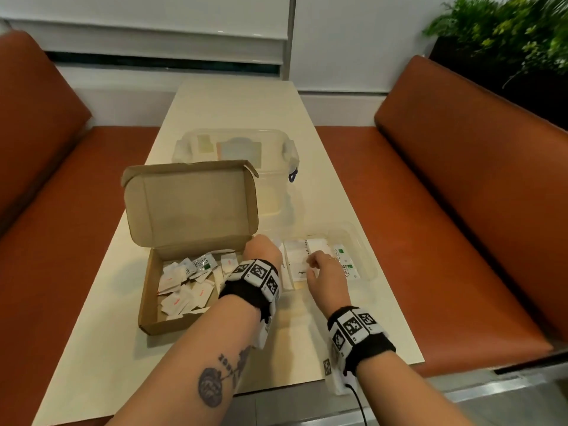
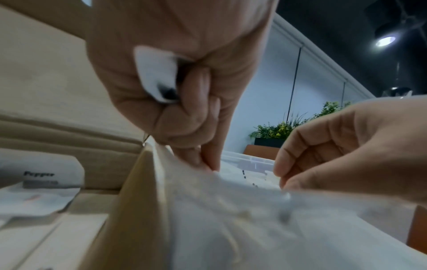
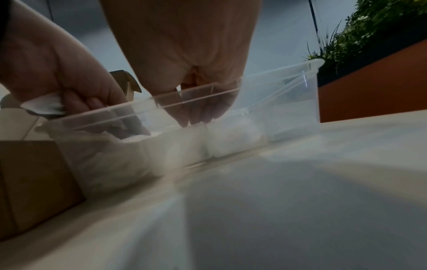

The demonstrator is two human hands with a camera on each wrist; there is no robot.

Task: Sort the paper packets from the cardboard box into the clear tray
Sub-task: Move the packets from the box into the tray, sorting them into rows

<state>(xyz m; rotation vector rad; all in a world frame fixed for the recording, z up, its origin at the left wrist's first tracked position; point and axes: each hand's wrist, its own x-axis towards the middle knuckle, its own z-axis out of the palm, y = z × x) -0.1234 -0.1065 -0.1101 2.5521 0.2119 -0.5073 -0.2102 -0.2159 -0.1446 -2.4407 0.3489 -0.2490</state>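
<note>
Fingers (image 2: 166,117) of my left hand (image 1: 261,250) curl round one paper packet (image 2: 154,76); right hand (image 1: 322,272) fingers dip loosely into the clear tray (image 3: 309,63) beside the cardboard box (image 1: 147,302). Packets look light and crinkly, so pinch an edge.

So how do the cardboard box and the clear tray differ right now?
The cardboard box is opaque brown with its lid raised; the clear tray is see-through, without a lid. Packets lie jumbled in the box but in side-by-side groups in the tray. Both sit on the table holding paper packets.
</note>
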